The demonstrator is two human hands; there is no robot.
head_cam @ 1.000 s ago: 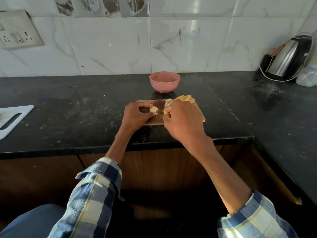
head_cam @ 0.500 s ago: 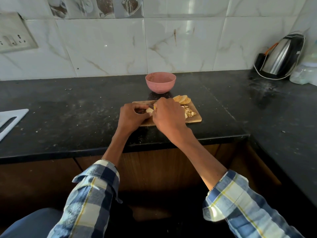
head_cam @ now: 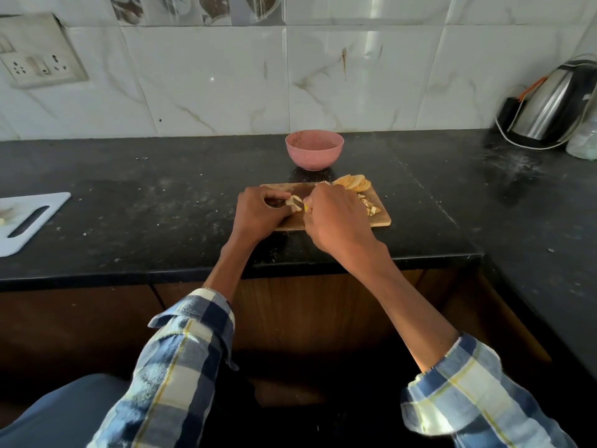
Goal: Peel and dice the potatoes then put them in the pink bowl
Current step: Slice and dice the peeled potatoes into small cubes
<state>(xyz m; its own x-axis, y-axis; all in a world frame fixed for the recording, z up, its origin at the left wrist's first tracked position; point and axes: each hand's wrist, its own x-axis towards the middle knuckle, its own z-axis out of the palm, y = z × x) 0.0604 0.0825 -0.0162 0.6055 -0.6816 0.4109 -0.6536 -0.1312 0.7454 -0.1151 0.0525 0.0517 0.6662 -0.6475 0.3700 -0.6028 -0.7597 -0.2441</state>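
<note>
Two hands at work on a wooden cutting board [head_cam: 381,218] near the front edge of a black countertop [head_cam: 161,205], seen from the head camera. Left hand [head_cam: 258,215] curled over a pale potato piece [head_cam: 294,201] at the board's left half, fingers bent and pinching it against the wood. Right hand [head_cam: 336,218] just beside, knuckles up, fingers closed round a knife handle [head_cam: 305,207], only a sliver of yellow showing at the thumb side; blade mostly hidden between the hands. Diced potato bits [head_cam: 371,206] heaped on the board's right part, touching one another. Stack of potato slices [head_cam: 353,183] fanned at the far right corner of the board. Pink bowl [head_cam: 314,149] upright just behind the board, apart from it; contents too dim to tell. Farther off: white cutting board [head_cam: 29,221] at the left edge, steel kettle [head_cam: 555,101] in the right corner, wall socket [head_cam: 38,64] on the tiled wall. Checked sleeves [head_cam: 181,360] rolled at both forearms.
</note>
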